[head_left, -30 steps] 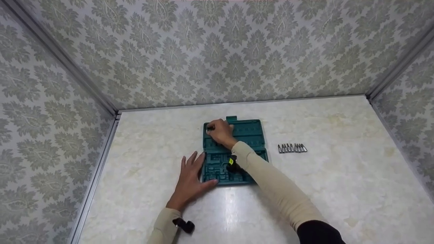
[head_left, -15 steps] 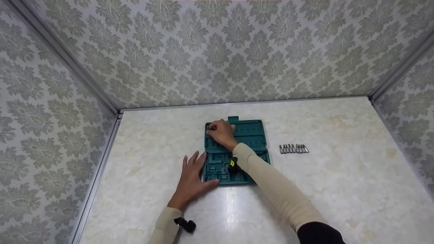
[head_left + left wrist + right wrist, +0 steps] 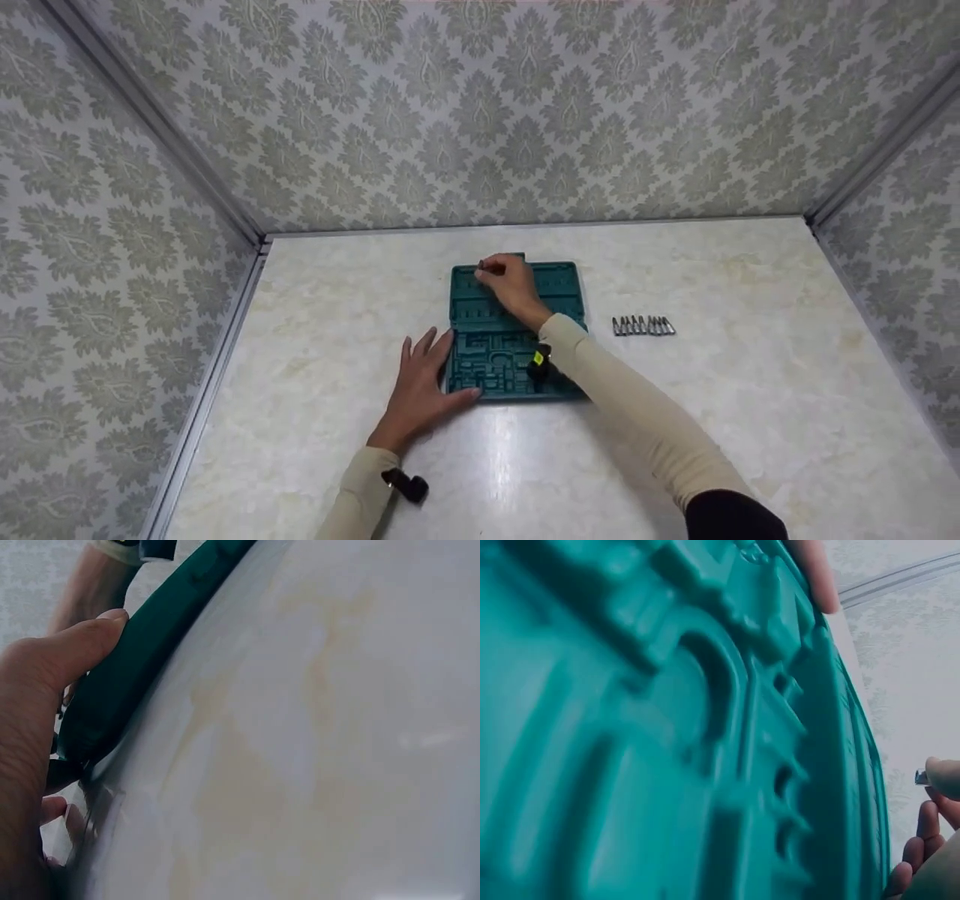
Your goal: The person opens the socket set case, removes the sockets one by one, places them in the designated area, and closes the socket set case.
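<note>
A green plastic tool case (image 3: 517,328) lies unfolded on the table, its moulded recesses facing up. Above the upper-left part of its far half, my right hand (image 3: 516,286) pinches a small metal bit (image 3: 921,778) between thumb and fingertips. Only a short shiny end of that bit shows in the right wrist view. My left hand (image 3: 420,386) rests at the case's near-left corner with fingers spread along its left side. In the left wrist view, the left thumb (image 3: 94,645) lies on the case's edge (image 3: 142,652).
Right of the case, several metal bits (image 3: 643,325) stand in a row on the pale marbled table (image 3: 750,375). Patterned wall panels (image 3: 480,112) enclose the back and both sides. Each forearm wears a small black wrist camera (image 3: 405,484).
My right hand has lifted away from the far half's left end and shifted slightly right, with the bit at its fingertips. My left hand keeps its place at the case's corner.
</note>
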`<state>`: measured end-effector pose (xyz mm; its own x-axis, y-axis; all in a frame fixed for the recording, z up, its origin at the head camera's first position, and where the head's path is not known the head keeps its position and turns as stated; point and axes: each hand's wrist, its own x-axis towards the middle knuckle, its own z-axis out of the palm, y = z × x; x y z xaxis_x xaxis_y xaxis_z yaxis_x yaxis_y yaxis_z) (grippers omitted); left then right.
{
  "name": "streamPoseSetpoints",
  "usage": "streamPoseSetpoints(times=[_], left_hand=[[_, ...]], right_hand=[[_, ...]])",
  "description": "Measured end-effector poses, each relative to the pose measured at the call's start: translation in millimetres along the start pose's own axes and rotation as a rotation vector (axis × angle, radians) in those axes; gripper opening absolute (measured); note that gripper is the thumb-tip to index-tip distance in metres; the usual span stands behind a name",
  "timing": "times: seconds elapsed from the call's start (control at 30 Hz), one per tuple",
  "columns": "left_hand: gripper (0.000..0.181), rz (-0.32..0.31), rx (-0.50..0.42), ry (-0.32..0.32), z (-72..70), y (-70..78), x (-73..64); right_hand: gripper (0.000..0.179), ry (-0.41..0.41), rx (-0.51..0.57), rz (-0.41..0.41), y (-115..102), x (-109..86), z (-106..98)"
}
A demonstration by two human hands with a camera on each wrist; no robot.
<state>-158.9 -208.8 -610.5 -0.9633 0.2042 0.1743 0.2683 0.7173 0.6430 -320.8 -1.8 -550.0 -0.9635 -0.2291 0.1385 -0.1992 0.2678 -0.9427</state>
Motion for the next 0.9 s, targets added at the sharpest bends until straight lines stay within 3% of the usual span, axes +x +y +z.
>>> streamPoseSetpoints(times=[0.2, 0.57, 0.9], left_hand=[[0.116, -0.007, 0.008, 0.000, -0.7, -0.8, 1.1], [0.117, -0.026, 0.020, -0.003, -0.5, -0.5, -1.1], [0.114, 0.007, 0.009, 0.006, 1.4, -0.5, 1.0]], right_hand=[[0.022, -0.034, 0.004, -0.051, -0.3, -10.7, -29.7], [0.017, -0.049, -0.064, -0.062, -1.3, -34.8, -80.7], [0.019, -0.058, -0.124, -0.063, 2.4, -60.4, -113.2]])
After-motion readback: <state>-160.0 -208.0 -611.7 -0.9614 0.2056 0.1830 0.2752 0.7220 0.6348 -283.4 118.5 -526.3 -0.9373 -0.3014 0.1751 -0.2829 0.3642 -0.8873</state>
